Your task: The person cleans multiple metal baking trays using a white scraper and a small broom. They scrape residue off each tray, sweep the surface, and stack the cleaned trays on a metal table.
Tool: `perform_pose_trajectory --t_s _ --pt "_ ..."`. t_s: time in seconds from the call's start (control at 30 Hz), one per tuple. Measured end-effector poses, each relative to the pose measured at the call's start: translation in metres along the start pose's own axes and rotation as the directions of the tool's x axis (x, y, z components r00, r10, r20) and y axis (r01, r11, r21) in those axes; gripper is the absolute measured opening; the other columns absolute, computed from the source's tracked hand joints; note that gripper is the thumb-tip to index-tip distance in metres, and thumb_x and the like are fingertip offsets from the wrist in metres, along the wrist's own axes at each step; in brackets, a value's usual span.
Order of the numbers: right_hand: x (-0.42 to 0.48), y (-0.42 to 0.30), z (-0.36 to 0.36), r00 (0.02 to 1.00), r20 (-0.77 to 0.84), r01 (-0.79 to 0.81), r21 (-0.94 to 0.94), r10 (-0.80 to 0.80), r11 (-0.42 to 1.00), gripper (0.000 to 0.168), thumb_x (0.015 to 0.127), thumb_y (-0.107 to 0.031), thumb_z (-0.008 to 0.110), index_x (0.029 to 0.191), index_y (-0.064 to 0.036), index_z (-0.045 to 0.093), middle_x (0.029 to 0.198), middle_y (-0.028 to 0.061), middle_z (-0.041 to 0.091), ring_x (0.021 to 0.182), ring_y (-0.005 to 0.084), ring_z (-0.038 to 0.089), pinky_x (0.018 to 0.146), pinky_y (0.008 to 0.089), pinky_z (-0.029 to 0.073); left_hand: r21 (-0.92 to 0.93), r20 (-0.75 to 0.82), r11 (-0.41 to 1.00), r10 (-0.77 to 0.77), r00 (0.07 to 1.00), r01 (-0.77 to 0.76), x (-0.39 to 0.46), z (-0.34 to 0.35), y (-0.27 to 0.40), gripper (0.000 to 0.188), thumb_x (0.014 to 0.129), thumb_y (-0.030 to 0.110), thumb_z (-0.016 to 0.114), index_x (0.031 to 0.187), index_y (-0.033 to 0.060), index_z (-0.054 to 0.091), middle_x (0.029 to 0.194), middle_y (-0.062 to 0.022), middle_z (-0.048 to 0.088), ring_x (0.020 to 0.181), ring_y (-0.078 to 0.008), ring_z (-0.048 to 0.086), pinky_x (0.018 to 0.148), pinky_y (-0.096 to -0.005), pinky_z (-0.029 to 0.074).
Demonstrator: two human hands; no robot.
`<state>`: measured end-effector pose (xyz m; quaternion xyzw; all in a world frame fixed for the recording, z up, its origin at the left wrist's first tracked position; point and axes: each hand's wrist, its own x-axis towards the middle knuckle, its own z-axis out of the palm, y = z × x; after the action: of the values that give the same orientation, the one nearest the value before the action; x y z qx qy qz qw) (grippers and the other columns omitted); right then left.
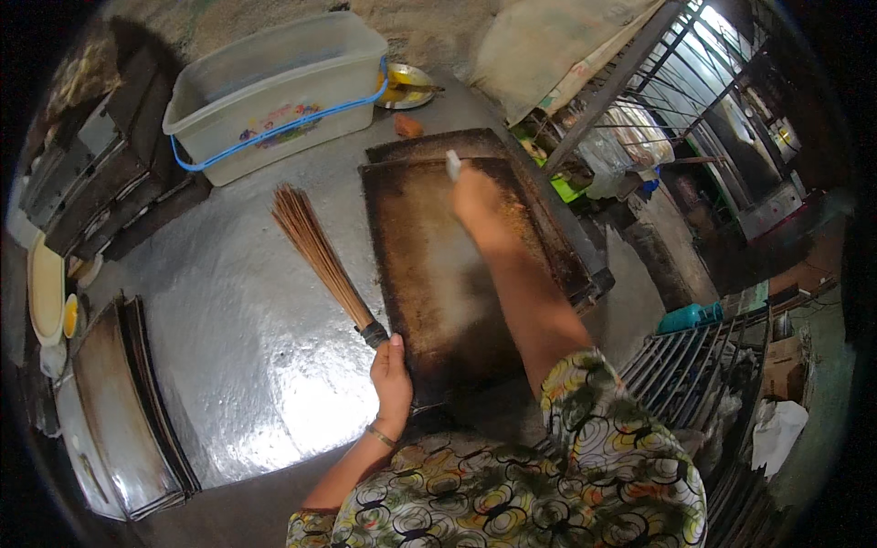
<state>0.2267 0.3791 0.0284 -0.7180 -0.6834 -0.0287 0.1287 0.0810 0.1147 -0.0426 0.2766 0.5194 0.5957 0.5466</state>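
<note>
My left hand [392, 383] grips the taped handle of a stick broom [322, 260], whose bristles fan out towards the upper left. Beside it lies a browned metal baking tray [431, 274], on top of at least one other tray [438, 145]. Over the far part of the top tray, my right hand [473, 192] is closed on a small whitish object [453, 165], mostly hidden, that I cannot identify. Brown crumbs [517, 222] lie along the tray's right side.
A clear plastic bin [274, 103] with a blue handle stands at the back, next to a metal plate [408, 88] with yellow contents. More trays [120, 404] are stacked at the left of the grey worktop [226, 294]. Dark metal tins [109, 178] stand back left; a metal rack [678, 363] is on the right.
</note>
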Motion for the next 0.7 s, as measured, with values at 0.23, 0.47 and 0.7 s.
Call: perform_pose_trajectory --t_s 0.23,0.47,0.7 --pt "-0.126 -0.060 0.001 0.905 -0.053 0.426 0.101 -0.422 0.899 0.021 0.070 -0.002 0.057 0.091 -0.002 0.058 0.072 0.0166 0.062 0.064 0.0308 0.062 0.052 0.0431 0.048 0.229 -0.100 0.967 0.141 0.985 -0.115 0.036 -0.040 0.022 0.034 0.096 0.030 0.045 0.078 0.0006 0.052 0.068 0.0008 0.044 0.066 -0.0087 0.038 0.061 -0.0220 0.035" --pt "-0.134 -0.029 -0.019 0.825 -0.166 0.563 0.160 -0.540 0.811 0.026 0.072 -0.002 0.057 0.097 -0.004 0.059 0.073 0.0152 0.059 0.068 0.0285 0.060 0.059 0.0364 0.049 -0.048 -0.086 0.998 0.027 0.996 -0.031 0.061 -0.046 0.015 0.054 0.096 0.041 0.037 0.102 -0.0098 0.053 0.100 -0.0136 0.057 0.088 -0.0189 0.052 0.083 -0.0299 0.041" --pt "-0.203 0.031 -0.030 0.750 -0.329 0.657 0.276 -0.574 0.701 0.017 0.070 0.000 0.055 0.085 -0.005 0.061 0.068 0.0136 0.057 0.061 0.0305 0.057 0.054 0.0407 0.047 0.397 -0.078 0.911 0.156 0.985 -0.113 0.055 -0.048 0.017 0.053 0.096 0.041 0.036 0.101 -0.0080 0.056 0.096 -0.0156 0.060 0.085 -0.0206 0.053 0.080 -0.0311 0.041"
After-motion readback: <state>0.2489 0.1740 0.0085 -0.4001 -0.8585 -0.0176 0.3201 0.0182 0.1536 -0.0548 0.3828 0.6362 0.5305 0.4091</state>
